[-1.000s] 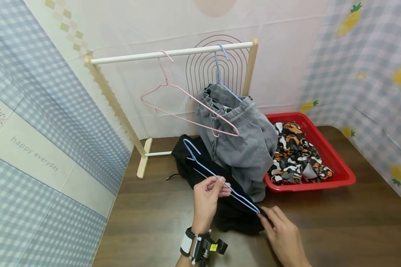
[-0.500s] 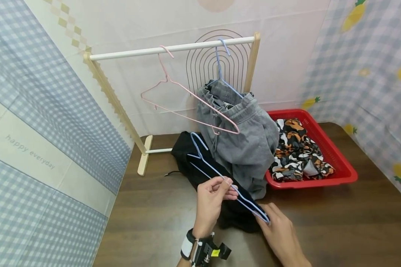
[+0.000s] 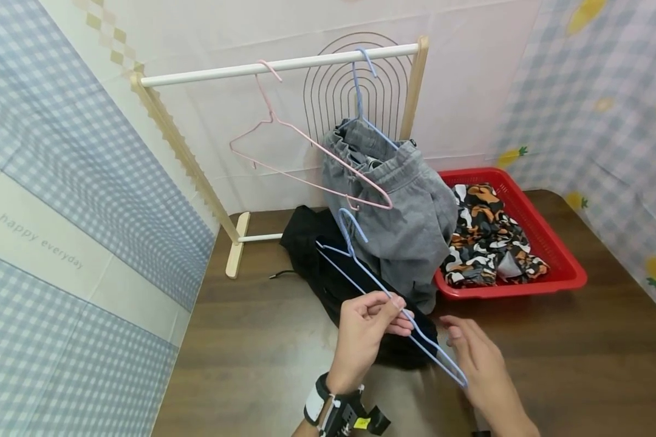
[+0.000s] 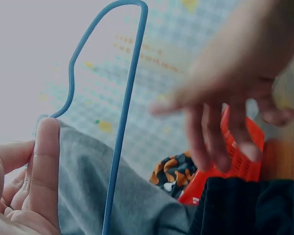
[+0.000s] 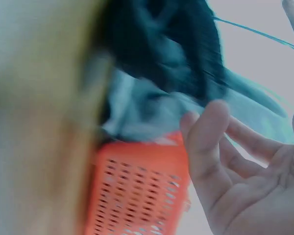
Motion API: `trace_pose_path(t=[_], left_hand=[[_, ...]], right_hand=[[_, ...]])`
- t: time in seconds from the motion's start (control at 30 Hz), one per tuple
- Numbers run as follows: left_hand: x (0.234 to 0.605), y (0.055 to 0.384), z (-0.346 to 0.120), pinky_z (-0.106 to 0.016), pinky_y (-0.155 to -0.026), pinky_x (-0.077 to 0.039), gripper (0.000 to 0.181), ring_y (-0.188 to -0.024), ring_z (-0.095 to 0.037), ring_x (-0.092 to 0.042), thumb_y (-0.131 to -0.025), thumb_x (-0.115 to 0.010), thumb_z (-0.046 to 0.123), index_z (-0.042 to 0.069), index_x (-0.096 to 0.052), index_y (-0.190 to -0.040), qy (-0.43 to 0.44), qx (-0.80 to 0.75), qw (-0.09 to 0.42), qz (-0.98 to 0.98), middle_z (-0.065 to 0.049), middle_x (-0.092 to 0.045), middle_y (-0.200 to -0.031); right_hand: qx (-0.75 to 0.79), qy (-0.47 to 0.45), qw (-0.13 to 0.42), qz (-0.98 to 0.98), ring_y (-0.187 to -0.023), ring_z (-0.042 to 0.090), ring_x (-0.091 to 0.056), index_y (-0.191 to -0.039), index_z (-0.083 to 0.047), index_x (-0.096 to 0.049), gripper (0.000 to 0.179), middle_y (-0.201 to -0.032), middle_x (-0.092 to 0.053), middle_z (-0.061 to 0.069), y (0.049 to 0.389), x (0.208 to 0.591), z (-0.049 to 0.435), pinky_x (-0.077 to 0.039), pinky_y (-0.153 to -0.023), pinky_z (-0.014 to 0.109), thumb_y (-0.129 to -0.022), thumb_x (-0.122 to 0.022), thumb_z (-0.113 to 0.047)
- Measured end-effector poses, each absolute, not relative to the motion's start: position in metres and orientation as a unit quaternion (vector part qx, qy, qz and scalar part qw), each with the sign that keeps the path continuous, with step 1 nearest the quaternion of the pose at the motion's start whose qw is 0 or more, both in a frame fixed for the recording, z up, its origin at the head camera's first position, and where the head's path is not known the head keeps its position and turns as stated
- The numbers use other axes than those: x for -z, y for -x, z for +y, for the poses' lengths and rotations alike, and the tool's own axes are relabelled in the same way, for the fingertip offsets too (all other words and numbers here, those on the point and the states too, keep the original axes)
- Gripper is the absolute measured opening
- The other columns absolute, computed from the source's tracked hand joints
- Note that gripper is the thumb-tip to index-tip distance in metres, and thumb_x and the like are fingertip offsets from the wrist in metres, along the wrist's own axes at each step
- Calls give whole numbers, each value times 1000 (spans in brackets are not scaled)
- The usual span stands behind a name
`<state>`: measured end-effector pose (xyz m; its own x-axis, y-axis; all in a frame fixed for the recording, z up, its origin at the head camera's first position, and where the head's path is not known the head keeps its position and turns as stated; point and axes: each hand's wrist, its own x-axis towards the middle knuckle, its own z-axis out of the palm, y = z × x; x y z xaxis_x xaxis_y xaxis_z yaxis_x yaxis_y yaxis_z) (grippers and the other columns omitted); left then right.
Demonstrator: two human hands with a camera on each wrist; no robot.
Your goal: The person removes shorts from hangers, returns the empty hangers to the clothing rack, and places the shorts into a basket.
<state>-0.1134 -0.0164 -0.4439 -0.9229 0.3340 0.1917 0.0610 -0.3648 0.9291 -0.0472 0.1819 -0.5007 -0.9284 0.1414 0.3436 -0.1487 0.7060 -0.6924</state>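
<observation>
My left hand [image 3: 367, 331] pinches a light blue wire hanger [image 3: 375, 278] between thumb and fingers, with its hook pointing up and away. The hanger's far end reaches into a black garment with a drawstring [image 3: 308, 247] on the table, while its near end sticks out past the cloth. My right hand [image 3: 483, 358] is just right of that near end, fingers loosely spread and holding nothing. In the left wrist view the bare end of the hanger [image 4: 121, 122] stands beside the left fingers. The black cloth [image 5: 196, 54] hangs just beyond the right fingertips in the right wrist view.
Behind, a white-barred rack [image 3: 208, 74] carries a bare pink hanger [image 3: 300, 179] and grey trousers [image 3: 399, 206] on another blue hanger [image 3: 359, 100]. A red basket [image 3: 571, 276] with a camouflage-patterned garment [image 3: 483, 243] stands on the wooden table [image 3: 240, 346] at right.
My left hand has drawn the blue hanger rightward and towards me, its near end leaving the black garment. My right hand has let go of the cloth edge and moved right.
</observation>
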Motion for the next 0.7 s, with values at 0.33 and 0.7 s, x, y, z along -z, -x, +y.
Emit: trace_pose_path(t=[0.33, 0.7], left_hand=[[438, 104, 1, -34, -71, -65, 31, -74, -11, -76, -105, -67, 12, -19, -67, -106, -221, -796, 139, 545, -47, -66, -95], [441, 105, 19, -37, -67, -65, 23, -71, -10, -77, -102, -71, 11, -11, -73, -100, -263, -775, 144, 557, -32, -74, -88]], right_hand=[[-589, -10, -145, -795, -93, 10, -72, -155, 4, -42, 68, -128, -68, 23, 21, 453, 216, -59, -55, 41, -117, -11, -44], [-494, 38, -147, -856, -51, 16, -56, -144, -2, -54, 48, -66, -64, 2, 9, 436, 193, -50, -53, 31, -116, -39, -37]])
